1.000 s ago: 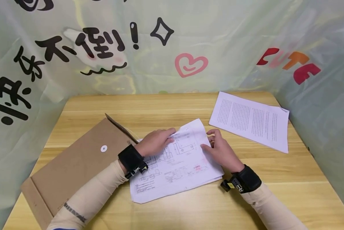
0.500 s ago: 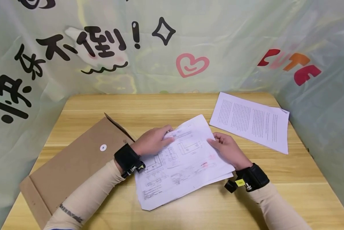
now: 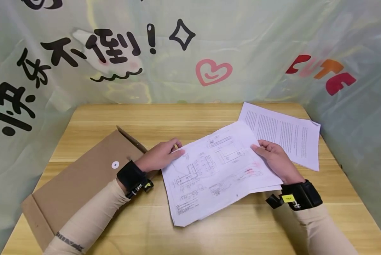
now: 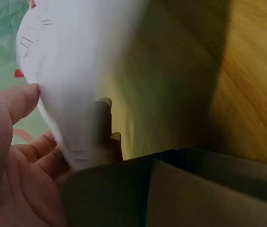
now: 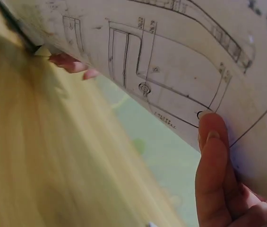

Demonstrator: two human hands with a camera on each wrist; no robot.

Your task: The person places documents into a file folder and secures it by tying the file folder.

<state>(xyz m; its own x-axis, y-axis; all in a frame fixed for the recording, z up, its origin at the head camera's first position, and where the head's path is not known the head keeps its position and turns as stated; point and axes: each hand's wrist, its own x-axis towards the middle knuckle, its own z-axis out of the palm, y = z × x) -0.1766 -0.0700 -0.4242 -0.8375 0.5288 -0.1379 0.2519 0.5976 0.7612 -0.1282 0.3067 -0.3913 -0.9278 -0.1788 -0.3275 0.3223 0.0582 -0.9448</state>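
Observation:
A small stack of white drawing sheets [image 3: 206,177], printed with line drawings and a faint red mark, is tilted above the table. My right hand [image 3: 277,159] pinches its right edge, thumb on top and fingers beneath. At the stack's upper left edge is my left hand [image 3: 160,154]; its thumb touches the paper, and in the left wrist view its relaxed fingers [image 4: 43,146] lie beside and behind the blurred sheets [image 4: 72,80]. A brown kraft document envelope [image 3: 82,180] with a white button lies under the left forearm, its mouth [image 4: 171,161] gaping near that hand.
Printed text pages [image 3: 289,138] lie at the back right of the wooden table [image 3: 165,115], partly covered by the drawing sheets in the head view. A pale printed curtain [image 3: 254,46] surrounds the back and sides.
The drawing sheets have moved right and away from the envelope, with my right hand taking hold of their edge. My left hand has shifted slightly left, towards the stack's left edge.

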